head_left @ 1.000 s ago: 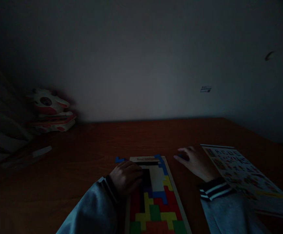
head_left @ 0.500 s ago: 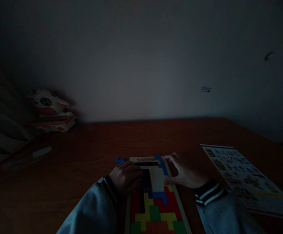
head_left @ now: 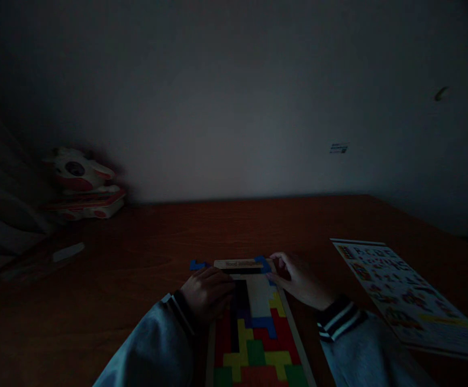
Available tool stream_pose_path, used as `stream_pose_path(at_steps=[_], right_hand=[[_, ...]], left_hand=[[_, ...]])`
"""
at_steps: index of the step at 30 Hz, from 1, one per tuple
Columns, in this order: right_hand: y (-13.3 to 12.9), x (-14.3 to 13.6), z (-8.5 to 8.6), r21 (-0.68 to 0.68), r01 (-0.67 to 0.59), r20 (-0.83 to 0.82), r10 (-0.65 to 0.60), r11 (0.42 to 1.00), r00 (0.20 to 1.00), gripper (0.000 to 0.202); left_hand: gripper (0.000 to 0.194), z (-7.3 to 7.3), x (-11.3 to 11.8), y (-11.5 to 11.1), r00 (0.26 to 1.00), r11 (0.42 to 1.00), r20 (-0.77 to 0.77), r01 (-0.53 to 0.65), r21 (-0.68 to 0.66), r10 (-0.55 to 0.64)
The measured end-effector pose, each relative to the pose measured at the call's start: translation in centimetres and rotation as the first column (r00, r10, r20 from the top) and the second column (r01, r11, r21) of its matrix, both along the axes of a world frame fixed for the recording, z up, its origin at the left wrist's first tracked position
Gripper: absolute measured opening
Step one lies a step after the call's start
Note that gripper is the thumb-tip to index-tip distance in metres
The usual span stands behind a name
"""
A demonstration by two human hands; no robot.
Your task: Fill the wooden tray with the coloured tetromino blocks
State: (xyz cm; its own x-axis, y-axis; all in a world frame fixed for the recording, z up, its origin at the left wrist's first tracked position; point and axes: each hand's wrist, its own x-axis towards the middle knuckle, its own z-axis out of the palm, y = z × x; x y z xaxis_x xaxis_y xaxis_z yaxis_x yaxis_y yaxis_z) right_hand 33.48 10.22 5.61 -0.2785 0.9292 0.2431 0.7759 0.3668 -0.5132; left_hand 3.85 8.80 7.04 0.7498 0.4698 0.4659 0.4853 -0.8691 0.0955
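A wooden puzzle board [head_left: 298, 339] filled with red, yellow, green, blue and dark pieces lies at the bottom centre. Its upper middle shows a bare pale patch. My left hand [head_left: 207, 293] rests over the board's left edge, fingers curled together; whatever lies under them is hidden. At the top right corner, my right hand [head_left: 298, 277] has thumb and forefinger closed on a blue piece [head_left: 263, 263]. Another blue piece [head_left: 197, 265] is on the table just beyond my left hand.
On the right lies a printed sheet [head_left: 403, 293] with colourful pictures. A white and red cow-like toy [head_left: 83, 183] stands at the back left of the brown table [head_left: 145, 236], near a small pale strip [head_left: 68, 252].
My right thumb has moved up the board towards the forefinger, closing on the blue piece. Yellow at the board's right side shows more now. My left hand has hardly moved.
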Motion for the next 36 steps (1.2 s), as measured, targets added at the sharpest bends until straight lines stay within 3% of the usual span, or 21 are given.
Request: stream_pose_path(at_steps=[9, 17, 23, 36], right_hand=[[0.1, -0.9, 0.6, 0.074, 0.022, -0.109, -0.014, 0.997, 0.994, 0.026], [0.7, -1.6, 0.0, 0.089, 0.008, -0.081, -0.001, 0.996, 0.997, 0.035], [0.7, -1.7, 0.0, 0.056, -0.004, -0.073, 0.008, 0.998, 0.997, 0.03], [1.7, -0.9, -0.8, 0.021, 0.151, -0.176, -0.145, 0.988, 0.974, 0.02]], left_hand=[[0.022, 0.1, 0.1, 0.0, 1.0, 1.0, 0.014, 0.003, 0.014, -0.003], [0.023, -0.2, -0.1, 0.0, 1.0, 1.0, -0.01, -0.01, -0.009, 0.01], [0.022, -0.3, 0.0, 0.0, 1.0, 1.0, 0.006, -0.004, -0.015, 0.004], [0.022, 0.4, 0.2, -0.2, 1.0, 1.0, 0.0, -0.007, -0.015, 0.007]])
